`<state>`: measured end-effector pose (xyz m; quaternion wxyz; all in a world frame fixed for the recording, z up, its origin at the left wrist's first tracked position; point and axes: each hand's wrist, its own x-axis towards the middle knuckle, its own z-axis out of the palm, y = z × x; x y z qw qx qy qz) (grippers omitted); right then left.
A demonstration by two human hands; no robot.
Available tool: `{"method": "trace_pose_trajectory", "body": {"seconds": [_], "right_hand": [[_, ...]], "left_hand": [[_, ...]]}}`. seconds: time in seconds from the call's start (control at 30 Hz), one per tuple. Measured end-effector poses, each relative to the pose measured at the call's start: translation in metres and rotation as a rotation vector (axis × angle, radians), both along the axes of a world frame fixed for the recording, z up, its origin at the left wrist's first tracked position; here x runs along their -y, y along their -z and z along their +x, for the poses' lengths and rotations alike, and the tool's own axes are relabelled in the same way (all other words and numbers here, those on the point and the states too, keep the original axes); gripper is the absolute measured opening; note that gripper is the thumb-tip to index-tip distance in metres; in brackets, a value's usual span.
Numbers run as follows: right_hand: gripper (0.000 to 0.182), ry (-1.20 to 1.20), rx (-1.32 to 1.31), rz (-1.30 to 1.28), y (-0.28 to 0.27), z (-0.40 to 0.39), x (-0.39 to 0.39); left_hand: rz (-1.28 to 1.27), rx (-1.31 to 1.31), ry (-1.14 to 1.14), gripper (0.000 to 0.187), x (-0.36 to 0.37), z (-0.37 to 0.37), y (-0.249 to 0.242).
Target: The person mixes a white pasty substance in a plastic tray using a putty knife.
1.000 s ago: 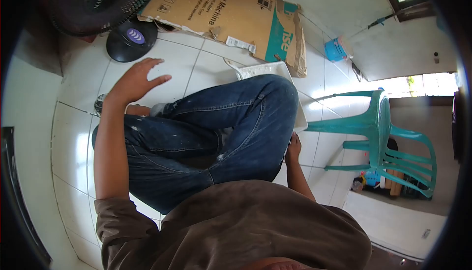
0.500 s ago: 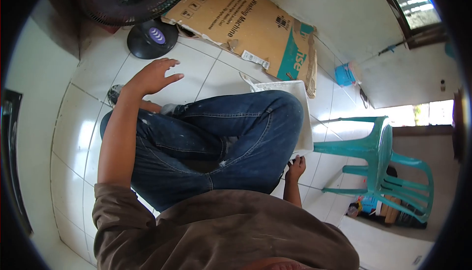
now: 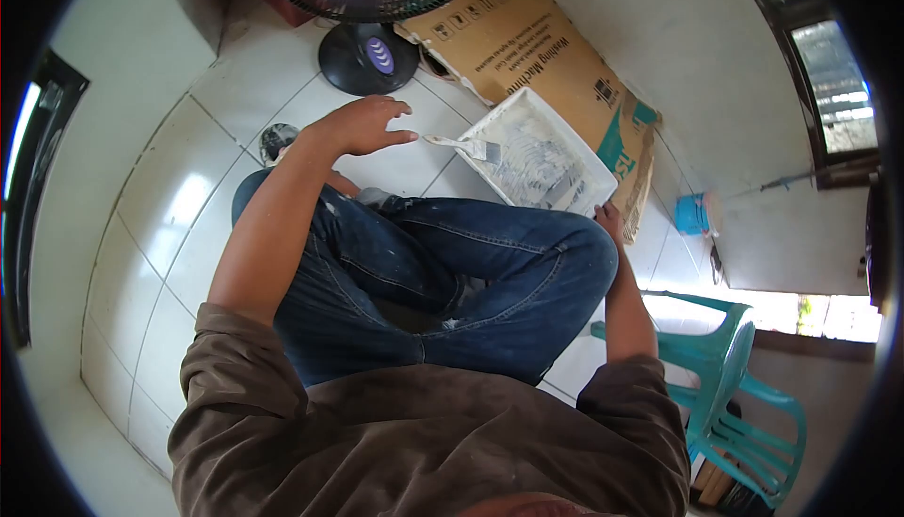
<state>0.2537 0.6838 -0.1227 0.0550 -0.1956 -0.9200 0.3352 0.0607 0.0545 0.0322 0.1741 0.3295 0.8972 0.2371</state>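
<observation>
Your white tray [image 3: 541, 154] sits just past your knees, near the printed brown cardboard [image 3: 541, 41]; shallow, rectangular, straight-walled, inside smeared with swirly white-grey streaks; paintbrush [image 3: 478, 149] lies over its left rim, bristles inside, handle out. Your left hand [image 3: 363, 128] is empty, fingers loosely open near that handle; your right hand [image 3: 610, 219] has fingers closed on the tray's near-right corner.

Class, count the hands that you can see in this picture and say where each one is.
2. The left hand is raised, fingers spread, near the handle of the brush; the right hand is at a corner of the white tray.
</observation>
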Motion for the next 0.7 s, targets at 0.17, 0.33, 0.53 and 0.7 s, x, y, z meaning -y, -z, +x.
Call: {"method": "trace_pose_trajectory", "body": {"seconds": [0.17,0.33,0.53,0.7], "right_hand": [[0.025,0.055,0.229,-0.217,-0.021,-0.099,0.048],[0.025,0.038,0.213,-0.148,-0.031,-0.106,0.050],[0.027,-0.032,0.086,-0.256,-0.061,-0.110,0.072],[0.029,-0.177,0.075,-0.195,-0.073,-0.162,0.149]], "left_hand": [[-0.014,0.010,-0.077,0.066,0.007,-0.010,0.008],[-0.056,-0.085,-0.145,0.065,0.012,-0.025,0.022],[-0.179,0.018,-0.094,0.067,-0.002,-0.026,0.011],[-0.189,0.002,-0.125,0.063,-0.001,-0.025,0.026]]}}
